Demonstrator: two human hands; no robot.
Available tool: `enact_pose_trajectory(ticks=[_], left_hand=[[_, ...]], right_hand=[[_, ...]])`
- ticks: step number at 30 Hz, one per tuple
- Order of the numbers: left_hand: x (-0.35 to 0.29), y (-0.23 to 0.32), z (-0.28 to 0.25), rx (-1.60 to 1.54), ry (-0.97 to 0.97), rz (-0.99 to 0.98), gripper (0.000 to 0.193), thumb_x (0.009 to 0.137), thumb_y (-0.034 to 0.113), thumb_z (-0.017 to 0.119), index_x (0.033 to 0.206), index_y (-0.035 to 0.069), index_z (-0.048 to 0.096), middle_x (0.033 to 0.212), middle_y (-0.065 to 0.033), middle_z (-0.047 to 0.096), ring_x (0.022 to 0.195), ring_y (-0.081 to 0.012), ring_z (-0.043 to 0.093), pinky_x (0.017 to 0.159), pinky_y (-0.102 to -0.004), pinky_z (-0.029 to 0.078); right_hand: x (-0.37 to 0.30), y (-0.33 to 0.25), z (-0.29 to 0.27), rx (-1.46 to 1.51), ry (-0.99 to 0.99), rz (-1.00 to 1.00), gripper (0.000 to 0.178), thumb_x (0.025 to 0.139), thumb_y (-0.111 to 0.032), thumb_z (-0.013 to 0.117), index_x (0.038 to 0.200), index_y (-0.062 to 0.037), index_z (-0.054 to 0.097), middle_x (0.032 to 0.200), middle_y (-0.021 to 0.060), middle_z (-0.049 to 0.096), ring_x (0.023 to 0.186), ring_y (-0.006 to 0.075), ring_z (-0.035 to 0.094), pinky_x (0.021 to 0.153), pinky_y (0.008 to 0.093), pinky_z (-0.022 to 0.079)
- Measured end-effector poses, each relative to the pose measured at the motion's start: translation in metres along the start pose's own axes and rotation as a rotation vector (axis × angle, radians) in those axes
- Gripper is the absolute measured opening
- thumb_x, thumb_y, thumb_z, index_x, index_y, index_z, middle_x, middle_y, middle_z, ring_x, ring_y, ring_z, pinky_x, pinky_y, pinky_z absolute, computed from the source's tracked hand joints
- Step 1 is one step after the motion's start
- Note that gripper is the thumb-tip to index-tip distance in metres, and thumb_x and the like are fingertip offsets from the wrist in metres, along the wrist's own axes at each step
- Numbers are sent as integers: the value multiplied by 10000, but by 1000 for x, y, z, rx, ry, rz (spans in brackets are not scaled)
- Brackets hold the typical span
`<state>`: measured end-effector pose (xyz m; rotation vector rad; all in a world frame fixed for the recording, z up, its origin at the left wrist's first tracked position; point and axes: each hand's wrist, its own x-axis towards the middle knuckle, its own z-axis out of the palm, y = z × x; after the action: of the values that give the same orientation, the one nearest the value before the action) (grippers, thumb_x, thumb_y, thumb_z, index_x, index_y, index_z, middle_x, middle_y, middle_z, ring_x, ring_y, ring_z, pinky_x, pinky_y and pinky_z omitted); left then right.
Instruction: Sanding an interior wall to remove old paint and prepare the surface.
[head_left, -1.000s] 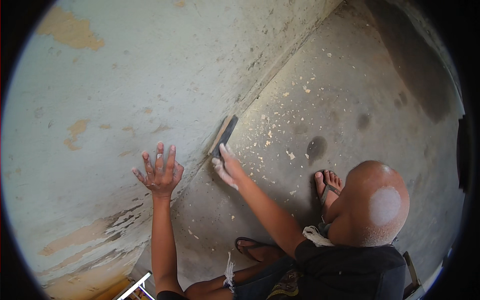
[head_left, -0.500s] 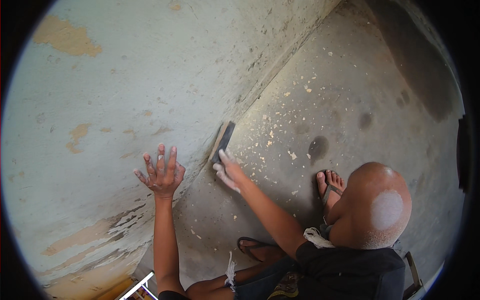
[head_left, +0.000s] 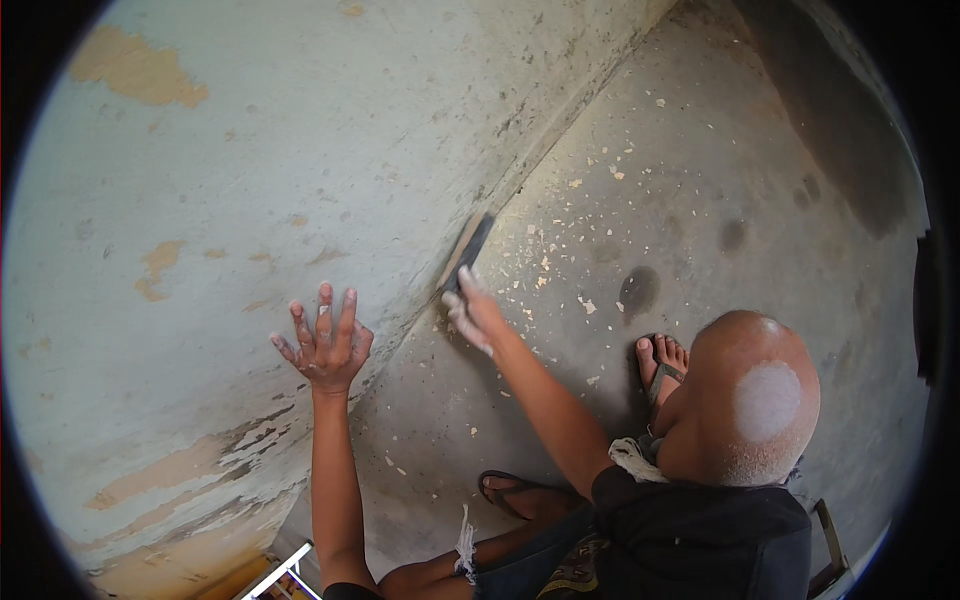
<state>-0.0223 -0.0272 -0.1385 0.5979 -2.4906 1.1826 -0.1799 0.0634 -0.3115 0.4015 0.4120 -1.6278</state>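
Note:
My left hand (head_left: 328, 348) lies spread against the pale green painted wall (head_left: 330, 130), its dusty fingers apart and holding nothing. In my right hand (head_left: 476, 312) is a sanding block (head_left: 473, 245), a long dark block with a tan edge. My fingers wrap round its near end, and white dust coats them. The tan edge faces the wall low down, close to where the wall meets the floor. Whether the block's whole face touches the wall cannot be made out.
Flaked paint chips (head_left: 543, 265) lie scattered on the grey concrete floor (head_left: 690, 230). Bare tan patches (head_left: 140, 68) and peeling paint (head_left: 240, 445) mark the wall. My bent knee (head_left: 755, 390) and sandalled feet (head_left: 660, 365) are at the right. A metal frame (head_left: 285, 572) shows at the lower left.
My right hand has moved up and slightly right in the view, carrying the sanding block farther along the wall's base. My left hand stays nearly in place on the wall.

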Motion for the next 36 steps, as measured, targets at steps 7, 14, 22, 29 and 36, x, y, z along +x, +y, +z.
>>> enact_pose_trajectory(ticks=[7, 14, 22, 29, 36], left_hand=[[3, 3, 1, -1, 8, 7, 516, 747, 302, 596, 1257, 381, 610, 1424, 73, 514, 1447, -287, 274, 1185, -552, -15], [6, 2, 0, -8, 1, -3, 501, 747, 301, 596, 1242, 369, 624, 1420, 72, 518, 1449, -290, 267, 1184, -553, -22], [-4, -2, 2, 20, 9, 3, 522, 735, 302, 610, 1252, 378, 611, 1424, 76, 512, 1453, -301, 255, 1180, -564, -37], [6, 7, 5, -7, 18, 15, 501, 734, 297, 610, 1230, 369, 630, 1422, 71, 516, 1456, -306, 244, 1180, -563, -38], [-6, -5, 0, 12, -13, 5, 517, 739, 313, 608, 1252, 381, 613, 1426, 81, 511, 1450, -296, 262, 1183, -558, -27]], right_hand=[[-23, 36, 4, -28, 47, 101, 385, 1007, -338, 505, 1333, -175, 380, 991, 23, 565, 668, 98, 565, 422, 177, 463], [11, -3, 2, 231, -115, 7, 217, 1012, -331, 493, 1137, -156, 456, 914, -4, 561, 653, 82, 550, 415, 173, 450], [-12, 46, -13, -16, -47, 186, 701, 993, -335, 538, 1532, -230, 101, 1434, 44, 358, 782, 163, 541, 486, 210, 448], [24, -2, -24, 142, -67, 40, 597, 991, -358, 540, 1485, -245, 223, 1183, 7, 512, 751, 116, 538, 507, 197, 444], [-13, 34, 5, -63, 15, 109, 382, 1022, -291, 479, 1376, -204, 363, 1007, -10, 533, 588, 71, 502, 438, 170, 448]])
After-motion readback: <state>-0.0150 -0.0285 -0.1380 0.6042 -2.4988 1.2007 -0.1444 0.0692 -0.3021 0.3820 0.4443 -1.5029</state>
